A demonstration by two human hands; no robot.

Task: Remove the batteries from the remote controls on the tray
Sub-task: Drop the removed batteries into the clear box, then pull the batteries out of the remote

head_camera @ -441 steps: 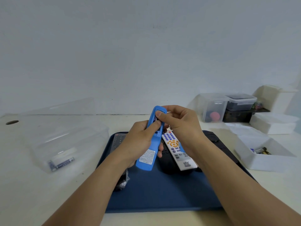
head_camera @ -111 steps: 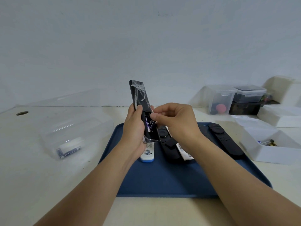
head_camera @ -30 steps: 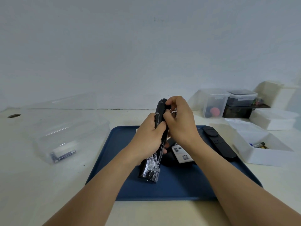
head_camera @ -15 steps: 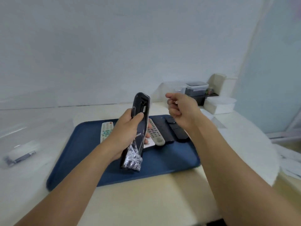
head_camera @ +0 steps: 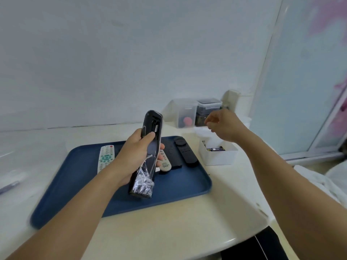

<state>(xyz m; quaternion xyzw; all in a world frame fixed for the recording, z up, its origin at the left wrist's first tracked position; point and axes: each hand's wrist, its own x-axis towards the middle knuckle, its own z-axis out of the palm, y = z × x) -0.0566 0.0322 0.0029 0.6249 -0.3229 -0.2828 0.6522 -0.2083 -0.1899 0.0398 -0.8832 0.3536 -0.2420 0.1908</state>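
Observation:
My left hand [head_camera: 137, 152] grips a black remote [head_camera: 152, 126] upright over the blue tray [head_camera: 178, 186]. Its battery bay faces me with the cover off, and its lower end is wrapped in crinkled clear film. My right hand [head_camera: 223, 124] hovers above a white box [head_camera: 217, 156] right of the tray, fingers loosely curled, with nothing visible in them. Several batteries [head_camera: 216, 148] lie in that box. On the tray lie a white remote [head_camera: 106, 156], a light one [head_camera: 165, 163] partly behind my left hand, and two black ones [head_camera: 185, 151].
Clear lidded containers [head_camera: 187, 113] stand at the back by the wall. A battery [head_camera: 9, 184] lies in a blurred clear bin at the far left. The table's rounded front edge [head_camera: 231, 241] is near on the right.
My right hand has swung right, away from the black remote, to above the white box. The view has turned right. My left hand keeps holding the remote.

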